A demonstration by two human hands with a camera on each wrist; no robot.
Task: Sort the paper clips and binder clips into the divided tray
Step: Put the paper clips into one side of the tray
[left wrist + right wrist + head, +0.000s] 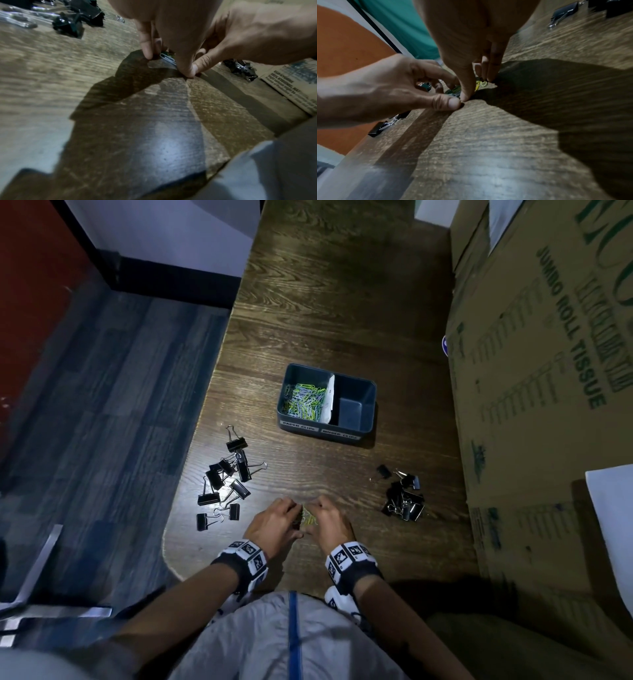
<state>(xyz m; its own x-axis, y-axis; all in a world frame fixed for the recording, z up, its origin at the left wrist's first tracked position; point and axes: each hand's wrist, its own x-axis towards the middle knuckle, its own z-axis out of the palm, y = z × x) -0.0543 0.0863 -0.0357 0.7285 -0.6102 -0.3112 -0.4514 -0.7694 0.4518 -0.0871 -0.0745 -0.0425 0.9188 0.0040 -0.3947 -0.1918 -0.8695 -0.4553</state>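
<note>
A small heap of green and pale paper clips (307,518) lies on the wooden table close to my body. My left hand (291,517) and right hand (320,513) close in on it from either side, fingers curled down and pinching clips. In the left wrist view a pale paper clip (169,58) shows between my finger and thumb. In the right wrist view yellow-green clips (481,82) sit under my fingertips. The dark divided tray (329,435) stands farther back, with many paper clips (303,402) in its left compartment and nothing in its right one (352,407).
Black binder clips lie in two loose groups, one at the left (226,477) near the table's rounded edge, one at the right (404,498). A big cardboard box (548,371) walls off the right side. The floor drops away to the left.
</note>
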